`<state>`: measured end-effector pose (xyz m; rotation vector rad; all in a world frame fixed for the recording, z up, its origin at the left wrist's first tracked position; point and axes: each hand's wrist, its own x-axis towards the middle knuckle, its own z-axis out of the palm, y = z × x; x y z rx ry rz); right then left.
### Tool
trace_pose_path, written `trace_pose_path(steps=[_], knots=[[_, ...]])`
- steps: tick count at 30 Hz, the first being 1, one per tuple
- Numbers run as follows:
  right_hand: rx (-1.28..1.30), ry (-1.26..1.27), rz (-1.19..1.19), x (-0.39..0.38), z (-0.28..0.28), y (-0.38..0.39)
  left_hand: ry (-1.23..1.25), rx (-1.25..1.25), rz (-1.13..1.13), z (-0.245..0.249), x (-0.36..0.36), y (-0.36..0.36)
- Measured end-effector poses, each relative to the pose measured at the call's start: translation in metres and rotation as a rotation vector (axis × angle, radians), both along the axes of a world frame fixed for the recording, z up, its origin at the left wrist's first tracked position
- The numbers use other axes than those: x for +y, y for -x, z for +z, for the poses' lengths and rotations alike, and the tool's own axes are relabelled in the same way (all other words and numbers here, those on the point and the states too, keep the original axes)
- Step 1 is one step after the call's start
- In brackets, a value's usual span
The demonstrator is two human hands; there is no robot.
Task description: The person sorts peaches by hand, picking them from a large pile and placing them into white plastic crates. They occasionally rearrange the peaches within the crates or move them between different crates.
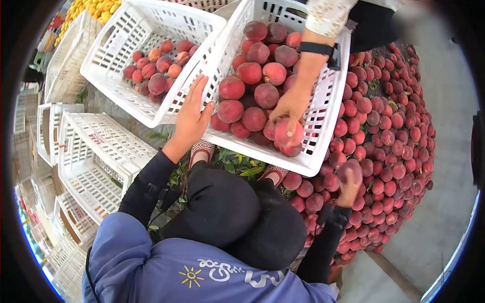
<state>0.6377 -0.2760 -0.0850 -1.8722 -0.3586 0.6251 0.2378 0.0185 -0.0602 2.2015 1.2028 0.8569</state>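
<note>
My left hand is open, its fingers stretched along the near left side of a white plastic crate that is partly filled with large dark red peaches. To the right, my right hand is closed around a peach, held at the front edge of a big heap of peaches. The hand is slightly blurred. Inside the crate, another person's hand, with a black wristband, grips a peach at the near right corner.
A second white crate with smaller peaches stands at the upper left. Stacked white crates line the left side. Leaves lie on the ground by my shoes. Yellow fruit shows at the top left. Grey floor lies beyond the heap.
</note>
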Motion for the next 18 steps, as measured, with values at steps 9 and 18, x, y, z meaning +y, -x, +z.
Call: trace_pose_path(steps=[9, 18], knots=[[0.658, -0.255, 0.775, 0.172, 0.128, 0.153, 0.512, -0.642, -0.001, -0.015, 0.005, 0.012], [0.715, 0.276, 0.867, 0.259, 0.028, 0.233, 0.702, -0.757, -0.004, -0.020, 0.006, 0.039]])
